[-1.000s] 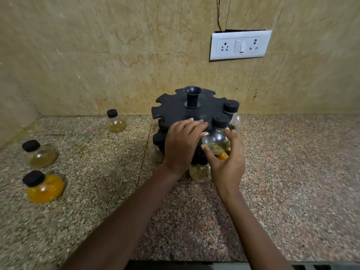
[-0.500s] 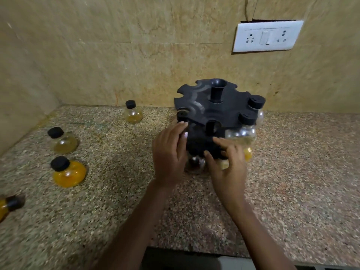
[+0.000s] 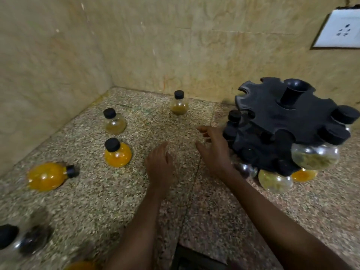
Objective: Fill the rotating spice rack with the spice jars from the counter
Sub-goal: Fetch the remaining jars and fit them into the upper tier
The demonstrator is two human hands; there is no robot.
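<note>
Both hands, left hand (image 3: 159,164) and right hand (image 3: 214,151), are open and empty. The orange jar (image 3: 117,153) stands left of the rack (image 3: 276,121). Glass: smooth, breakable. Grasp below the cap.

Wall socket (image 3: 340,29) — perhaps switched — tiled wall (image 3: 136,45)

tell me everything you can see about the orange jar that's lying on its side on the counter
The orange jar lying on its side is a round, bulb-shaped bottle of clear material, glass or plastic, nearly full of bright orange-yellow powder. Its short neck carries a black cap, pointing right. It rests on the speckled granite counter at the left, in front of the upright orange jar. Nothing else touches it; both hands are away from it.
</note>
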